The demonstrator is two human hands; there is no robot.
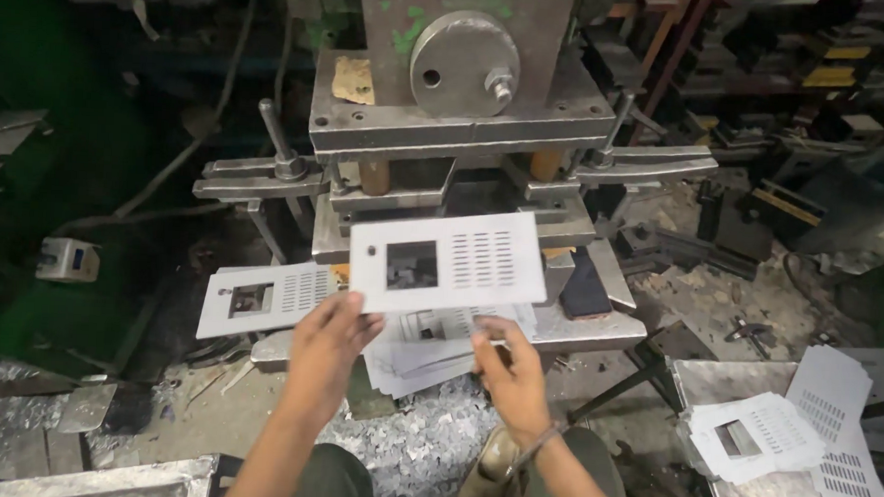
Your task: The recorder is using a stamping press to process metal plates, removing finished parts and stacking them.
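A heavy steel press [458,110] fills the upper centre of the frame. In front of it, mid-frame, the left hand [331,338] pinches the lower edge of a white punched metal plate [448,261], lifting it flat above a loose stack of plates [428,352]. The right hand [514,376], fingers curled, rests on that stack, steadying it.

The punched plate [448,261] is showing pale grey-white, patterned with rows of dark slots beside a square cutout. The press [464,90] is looking dull grey, flecked green. Silvery scrap [423,446] is glinting on the floor.
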